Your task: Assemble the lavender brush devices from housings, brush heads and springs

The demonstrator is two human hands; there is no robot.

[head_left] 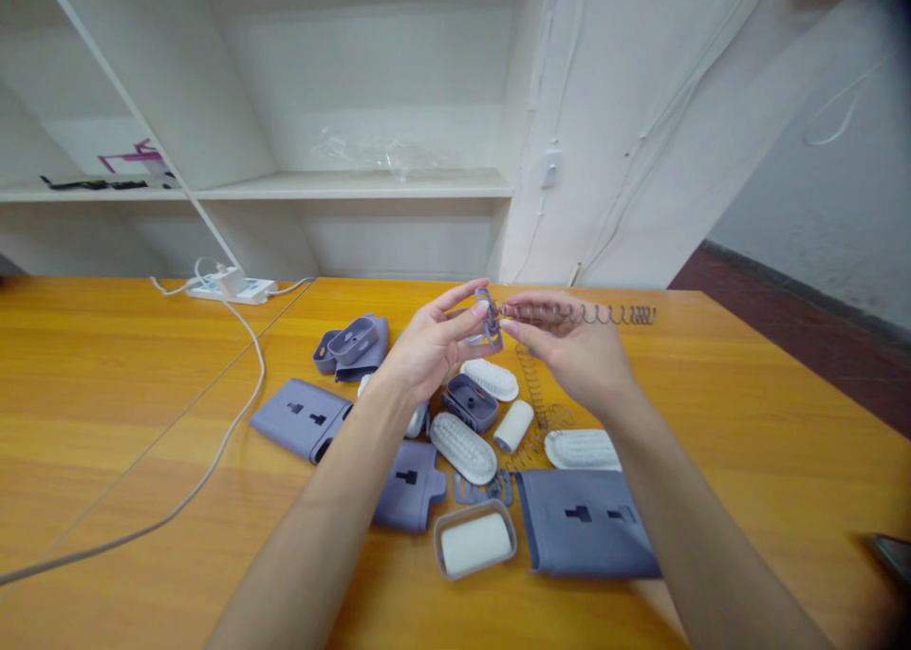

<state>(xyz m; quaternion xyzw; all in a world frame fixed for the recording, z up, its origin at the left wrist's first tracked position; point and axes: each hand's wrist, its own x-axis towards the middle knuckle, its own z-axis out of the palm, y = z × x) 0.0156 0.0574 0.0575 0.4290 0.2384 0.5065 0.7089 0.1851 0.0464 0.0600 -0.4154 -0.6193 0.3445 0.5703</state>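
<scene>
Above the table, my left hand pinches a small grey-purple plastic frame piece, held on edge. From the right, my right hand closes on a long metal coil spring, whose left end meets the frame piece. The spring's free end points right, past my fingers. Below my hands lie more coil springs, a grey-purple oval cup, a white bristled oval pad and a white cylinder. Another frame piece lies nearer to me. My left fingers partly hide the held frame.
Grey-purple housings with black slots lie left and right, one housing by my right forearm. A clear tray holds a white block. A power strip with a trailing cable sits at the back left, before white shelves.
</scene>
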